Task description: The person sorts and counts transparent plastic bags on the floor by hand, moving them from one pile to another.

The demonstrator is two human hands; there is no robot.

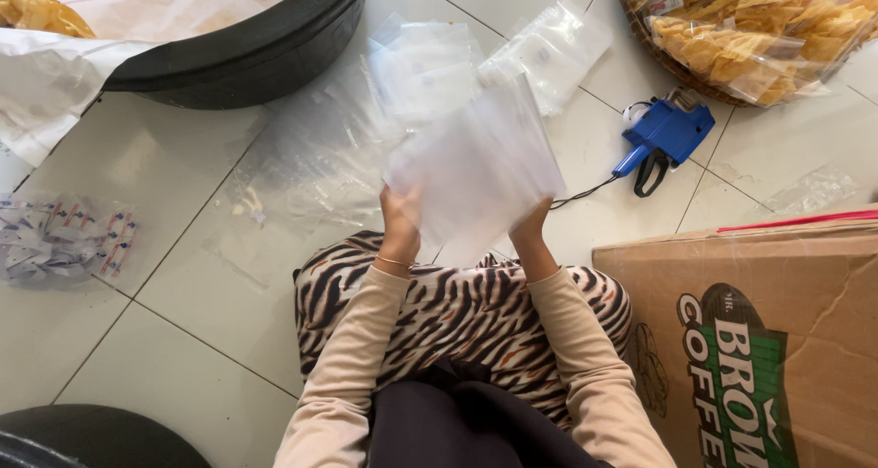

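Black tub (247, 52) of chips sits ahead of me, blue label gun (663, 134) on the tiles, cardboard box (786, 340) at my right, sachets (64, 239) left.

Both arms bent, forearms raised side by side; left hand (400, 219) and right hand (530, 225) closed in grip

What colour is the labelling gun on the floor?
Blue, with a black handle: the gun shows in the head view.
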